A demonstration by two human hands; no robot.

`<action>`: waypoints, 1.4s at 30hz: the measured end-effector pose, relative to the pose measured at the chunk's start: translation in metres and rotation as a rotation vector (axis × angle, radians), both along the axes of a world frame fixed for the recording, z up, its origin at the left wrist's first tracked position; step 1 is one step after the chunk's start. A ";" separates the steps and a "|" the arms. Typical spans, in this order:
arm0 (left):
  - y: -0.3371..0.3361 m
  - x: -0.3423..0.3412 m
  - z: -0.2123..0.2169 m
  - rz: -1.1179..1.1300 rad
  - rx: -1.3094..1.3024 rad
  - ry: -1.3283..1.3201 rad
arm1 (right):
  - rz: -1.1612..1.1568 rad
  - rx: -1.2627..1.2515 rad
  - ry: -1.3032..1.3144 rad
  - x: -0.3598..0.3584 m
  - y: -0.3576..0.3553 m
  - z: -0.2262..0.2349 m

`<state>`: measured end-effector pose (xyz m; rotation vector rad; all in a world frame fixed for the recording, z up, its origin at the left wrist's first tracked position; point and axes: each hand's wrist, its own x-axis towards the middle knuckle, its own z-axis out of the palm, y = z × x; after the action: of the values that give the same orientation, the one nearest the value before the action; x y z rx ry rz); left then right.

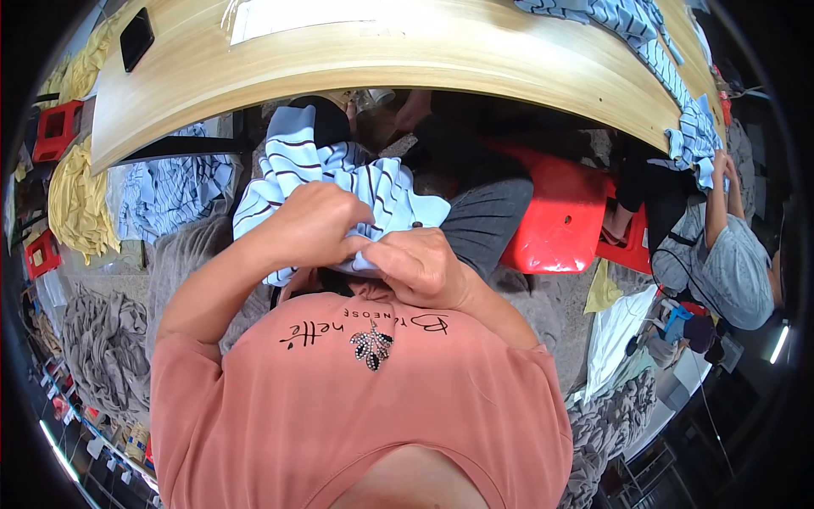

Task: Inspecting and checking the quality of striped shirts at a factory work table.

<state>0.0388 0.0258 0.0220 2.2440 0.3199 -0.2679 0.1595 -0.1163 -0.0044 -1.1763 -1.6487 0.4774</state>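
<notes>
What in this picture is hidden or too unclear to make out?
Head view only:
- Both hands' fingertips: left hand and right hand are buried in the striped garment.
- The garment's lower part: covered by the hands.
- The co-worker at the right: warped at the fisheye rim.

A wooden table [441, 51] carries a black phone [136, 38] and striped cloth [644, 34]. Red stool [560, 212] beneath; yellow fabric [76, 204] left; another person [729, 254] sits right.
</notes>
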 end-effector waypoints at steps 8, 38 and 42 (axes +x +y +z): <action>-0.009 0.046 -0.010 0.060 -0.082 -0.104 | -0.176 -0.188 0.272 0.019 -0.023 -0.002; -0.017 0.075 -0.009 -0.275 0.138 0.295 | -0.319 0.121 0.067 0.027 -0.040 -0.020; -0.013 0.071 -0.012 0.226 -0.232 0.122 | -0.257 0.078 0.116 0.028 -0.041 -0.019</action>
<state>0.1097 0.0130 0.0104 1.9476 0.5731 -0.3050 0.1874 -0.1574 -0.0238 -1.2570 -1.3817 0.3098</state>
